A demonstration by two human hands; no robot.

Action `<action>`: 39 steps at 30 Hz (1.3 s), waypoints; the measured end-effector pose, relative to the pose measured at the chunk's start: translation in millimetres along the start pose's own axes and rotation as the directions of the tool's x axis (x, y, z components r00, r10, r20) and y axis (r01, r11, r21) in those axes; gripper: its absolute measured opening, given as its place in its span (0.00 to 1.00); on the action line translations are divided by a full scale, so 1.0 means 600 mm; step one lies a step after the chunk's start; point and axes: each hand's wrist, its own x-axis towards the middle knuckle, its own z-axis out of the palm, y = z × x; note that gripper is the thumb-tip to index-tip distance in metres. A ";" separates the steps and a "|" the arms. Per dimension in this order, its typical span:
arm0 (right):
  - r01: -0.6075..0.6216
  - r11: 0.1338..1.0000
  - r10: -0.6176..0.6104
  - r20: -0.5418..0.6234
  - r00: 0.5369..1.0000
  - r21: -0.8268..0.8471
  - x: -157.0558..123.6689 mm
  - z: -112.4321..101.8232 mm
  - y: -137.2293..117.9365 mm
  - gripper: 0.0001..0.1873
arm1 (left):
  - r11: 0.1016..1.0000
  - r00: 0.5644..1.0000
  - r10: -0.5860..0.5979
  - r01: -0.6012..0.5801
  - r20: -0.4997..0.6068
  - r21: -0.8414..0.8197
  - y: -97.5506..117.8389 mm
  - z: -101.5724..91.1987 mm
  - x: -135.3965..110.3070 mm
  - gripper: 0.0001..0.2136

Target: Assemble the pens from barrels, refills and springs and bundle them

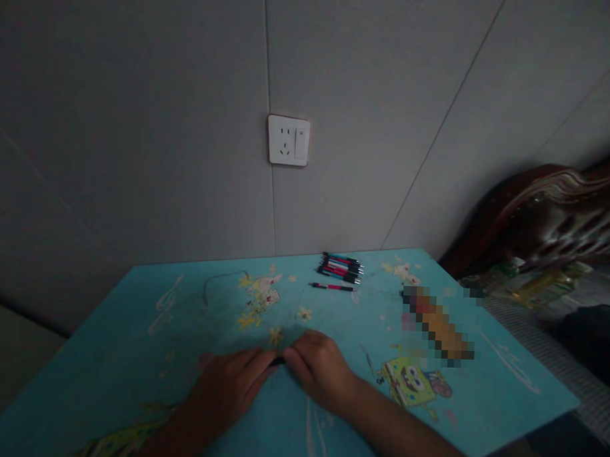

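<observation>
Low in the middle of the view, my left hand (234,379) and my right hand (320,369) meet over the tabletop. Between their fingertips shows a short black piece of a pen (277,361); the fingers cover the rest of it. Both hands are closed, pinching it from either side. Beyond them a single red and black pen (331,287) lies crosswise on the table. Just behind it is a small heap of several pens (341,266) in black, red, blue and white, lying roughly parallel.
A light blue cover with cartoon prints (181,344) spreads over the table. A blurred-out brownish object (439,324) lies at the right. The grey wall (187,151) with a white socket (289,140) rises behind. Dark carved wooden furniture (536,196) stands beyond the right edge.
</observation>
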 end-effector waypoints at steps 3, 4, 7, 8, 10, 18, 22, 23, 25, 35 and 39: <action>0.050 0.994 -0.049 -0.015 0.999 0.096 0.000 -0.003 -0.003 0.12 | 1.000 1.000 -0.003 0.003 -0.003 -0.009 -0.001 -0.007 0.003 0.14; 0.055 0.993 -0.053 -0.018 0.998 0.106 0.000 -0.003 -0.003 0.13 | 1.000 1.000 -0.006 0.006 -0.001 -0.011 -0.001 -0.008 0.004 0.14; 0.021 0.997 -0.021 0.000 1.000 0.071 0.000 0.000 0.000 0.10 | 0.999 0.999 -0.032 0.032 0.026 -0.004 0.004 -0.009 0.004 0.13; 0.008 0.999 -0.009 0.015 1.000 0.048 0.000 0.001 0.001 0.11 | 0.999 0.998 -0.036 0.036 0.043 0.002 0.006 -0.009 0.004 0.12; -0.004 1.000 0.004 0.044 0.999 0.003 -0.001 0.002 0.003 0.17 | 0.999 0.996 -0.032 0.031 0.082 0.017 0.009 -0.008 0.005 0.10; 0.018 0.996 -0.020 0.024 1.000 0.087 0.001 -0.002 0.005 0.12 | 0.999 0.995 -0.037 0.036 0.089 0.009 0.003 -0.013 0.006 0.10; 0.005 1.000 -0.005 0.031 1.000 -0.005 0.000 0.002 0.006 0.13 | 1.000 0.998 -0.010 0.011 0.062 -0.014 0.008 -0.014 0.007 0.11; 0.009 1.000 -0.008 0.032 0.999 -0.030 -0.001 0.004 0.006 0.16 | 1.000 0.998 -0.006 0.006 0.060 -0.007 0.009 -0.014 0.008 0.10; 0.019 0.998 -0.017 0.033 0.999 -0.063 -0.003 0.009 0.006 0.19 | 1.000 0.998 -0.009 0.008 0.060 0.016 0.012 -0.015 0.009 0.10; -0.153 0.981 0.130 -0.182 0.975 -0.120 0.018 -0.012 0.075 0.14 | 0.994 0.991 -0.105 0.103 0.086 0.028 0.005 -0.014 0.009 0.12; -0.187 0.966 0.163 -0.142 0.976 -0.177 0.030 -0.005 0.108 0.13 | 0.988 0.984 -0.152 0.152 0.095 0.009 0.005 -0.015 0.011 0.13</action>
